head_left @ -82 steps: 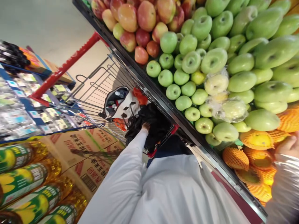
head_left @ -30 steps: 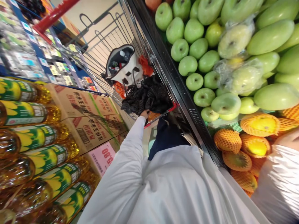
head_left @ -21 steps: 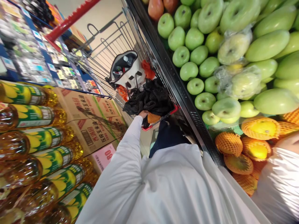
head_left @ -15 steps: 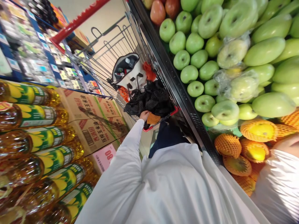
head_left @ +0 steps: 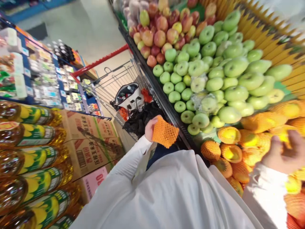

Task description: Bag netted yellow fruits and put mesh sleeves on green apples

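Note:
My left hand (head_left: 149, 128) grips an orange foam fruit net (head_left: 165, 132) by its left edge, in front of my body and over the near end of the shopping cart. The net looks limp; whether anything is inside I cannot tell. At the right, my right hand (head_left: 283, 152) is spread, thumb and fingers apart, over yellow fruits in orange foam nets (head_left: 230, 153). It looks slightly blurred, and I see nothing between its fingers. Whether it touches the fruit beneath is unclear.
Green apples (head_left: 174, 97) and larger green fruits (head_left: 238, 95) fill the black-edged stand, with red apples (head_left: 162, 24) beyond. The cart (head_left: 119, 71) holds a white bag (head_left: 131, 101) and black mesh (head_left: 140, 117). Oil bottles (head_left: 35, 133) and cartons (head_left: 83, 152) line the left.
My left hand has lifted the orange foam net up and right, away from the black mesh in the cart. My right hand has come further into view over the netted fruits. The view has shifted.

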Tool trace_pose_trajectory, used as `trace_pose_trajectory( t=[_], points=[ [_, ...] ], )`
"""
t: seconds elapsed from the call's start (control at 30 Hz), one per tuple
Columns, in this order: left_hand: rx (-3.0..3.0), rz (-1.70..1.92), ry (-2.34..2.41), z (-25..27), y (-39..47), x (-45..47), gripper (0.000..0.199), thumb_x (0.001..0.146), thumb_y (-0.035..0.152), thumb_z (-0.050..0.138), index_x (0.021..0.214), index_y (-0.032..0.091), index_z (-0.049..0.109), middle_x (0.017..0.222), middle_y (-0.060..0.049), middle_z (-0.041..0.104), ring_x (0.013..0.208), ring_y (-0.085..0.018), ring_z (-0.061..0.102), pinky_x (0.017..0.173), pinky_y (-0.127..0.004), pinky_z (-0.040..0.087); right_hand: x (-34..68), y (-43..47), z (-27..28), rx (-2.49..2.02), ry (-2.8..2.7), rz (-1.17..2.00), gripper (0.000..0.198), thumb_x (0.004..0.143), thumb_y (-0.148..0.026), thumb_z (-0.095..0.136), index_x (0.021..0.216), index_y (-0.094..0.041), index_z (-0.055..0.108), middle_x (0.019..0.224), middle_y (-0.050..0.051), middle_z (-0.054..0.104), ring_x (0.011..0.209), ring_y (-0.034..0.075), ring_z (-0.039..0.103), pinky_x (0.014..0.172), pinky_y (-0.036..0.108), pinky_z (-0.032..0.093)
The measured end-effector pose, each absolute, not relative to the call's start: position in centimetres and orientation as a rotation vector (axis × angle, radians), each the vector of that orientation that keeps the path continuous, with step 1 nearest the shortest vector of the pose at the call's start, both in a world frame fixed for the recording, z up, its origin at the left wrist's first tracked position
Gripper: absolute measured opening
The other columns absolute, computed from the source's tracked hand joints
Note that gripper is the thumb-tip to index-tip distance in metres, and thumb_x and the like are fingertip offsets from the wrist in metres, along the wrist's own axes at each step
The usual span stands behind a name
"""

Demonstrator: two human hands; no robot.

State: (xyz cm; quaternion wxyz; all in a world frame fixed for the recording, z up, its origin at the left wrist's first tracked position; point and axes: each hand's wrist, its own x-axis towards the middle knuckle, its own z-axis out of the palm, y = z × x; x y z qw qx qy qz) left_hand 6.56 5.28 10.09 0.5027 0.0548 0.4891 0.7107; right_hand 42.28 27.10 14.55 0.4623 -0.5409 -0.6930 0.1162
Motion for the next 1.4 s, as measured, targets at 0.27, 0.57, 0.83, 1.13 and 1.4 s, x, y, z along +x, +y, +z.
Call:
trace_pose_trajectory(
  t=[0.27, 0.57, 0.83, 1.13, 1.4],
  points=[
    [0.513, 1.34, 0.856, 16.5, 13.4, 17.6, 0.03, 0.072, 0.041, 0.075, 0.086, 0.014, 0.072, 0.086, -0.003, 0.067, 0.081, -0.013, 0.062, 0.08, -0.024, 0.049, 36.5, 17.7, 18.7, -1.116, -2.076, 1.258, 0.058, 0.084, -0.054, 0.07, 0.13, -0.02, 0.063, 0.117, 0.009, 0.069, 0.104, 0.021, 0.068, 0.091, 0.036, 0.059],
    [0.395, 1.143, 0.706, 14.5, 16.1, 21.3, 0.017, 0.068, 0.035, 0.07, 0.07, 0.018, 0.069, 0.085, -0.004, 0.069, 0.081, -0.017, 0.065, 0.082, -0.031, 0.051, 40.8, 17.5, 15.0, -1.258, -1.75, 1.212, 0.041, 0.078, -0.059, 0.071, 0.081, -0.019, 0.07, 0.083, 0.007, 0.07, 0.077, 0.018, 0.065, 0.075, 0.032, 0.058],
    [0.361, 0.82, 0.705, 13.6, 17.2, 23.9, 0.044, 0.054, 0.036, 0.084, 0.089, 0.015, 0.066, 0.077, -0.001, 0.065, 0.067, -0.013, 0.058, 0.061, -0.024, 0.042, 42.2, 17.9, 13.0, -1.14, -1.225, 1.475, 0.049, 0.081, -0.065, 0.067, 0.085, -0.018, 0.054, 0.07, 0.0, 0.054, 0.063, 0.01, 0.048, 0.061, 0.023, 0.046],
    [0.423, 0.914, 0.782, 14.0, 18.1, 24.4, 0.045, 0.061, 0.031, 0.089, 0.098, 0.018, 0.066, 0.095, -0.001, 0.071, 0.082, -0.012, 0.065, 0.074, -0.022, 0.05, 43.5, 17.7, 12.4, -1.079, -1.224, 1.559, 0.052, 0.065, -0.055, 0.084, 0.095, -0.018, 0.063, 0.091, 0.004, 0.064, 0.083, 0.013, 0.06, 0.078, 0.026, 0.052],
    [0.436, 0.934, 0.815, 14.0, 17.9, 23.8, 0.044, 0.059, 0.032, 0.084, 0.097, 0.019, 0.065, 0.074, 0.005, 0.058, 0.054, -0.004, 0.045, 0.049, -0.017, 0.033, 43.7, 19.6, 14.4, -1.045, -1.377, 1.331, 0.028, 0.08, -0.043, 0.075, 0.08, -0.017, 0.067, 0.08, 0.003, 0.065, 0.075, 0.01, 0.061, 0.073, 0.021, 0.052]
  ],
)
